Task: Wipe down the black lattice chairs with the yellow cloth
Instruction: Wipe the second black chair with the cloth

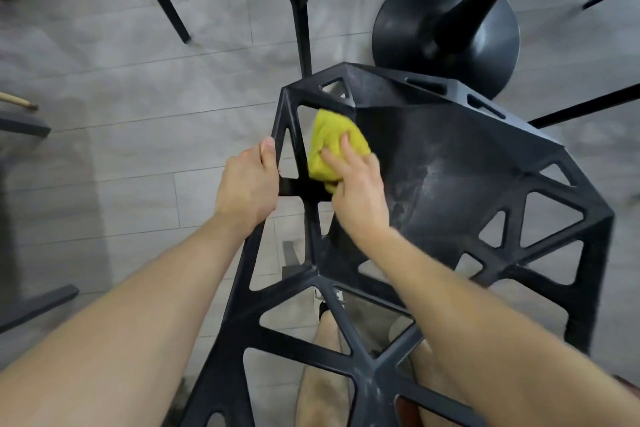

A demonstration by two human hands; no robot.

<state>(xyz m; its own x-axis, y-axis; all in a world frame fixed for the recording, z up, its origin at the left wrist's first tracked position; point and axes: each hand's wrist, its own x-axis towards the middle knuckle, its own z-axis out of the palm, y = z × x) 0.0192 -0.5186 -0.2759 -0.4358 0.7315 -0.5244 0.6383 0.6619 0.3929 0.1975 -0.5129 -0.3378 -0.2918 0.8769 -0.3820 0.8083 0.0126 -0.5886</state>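
The right hand point(360, 199) presses the crumpled yellow cloth point(330, 144) under fairly straight fingers against the left inner side of the near black triangular-lattice chair point(467, 156), whose smudged seat lies just to its right, while the left hand point(247, 184) clasps the left rim strut.

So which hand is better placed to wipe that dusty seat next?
The right hand: it presses the cloth beside the dusty seat. The left hand grips the chair, steadying it.
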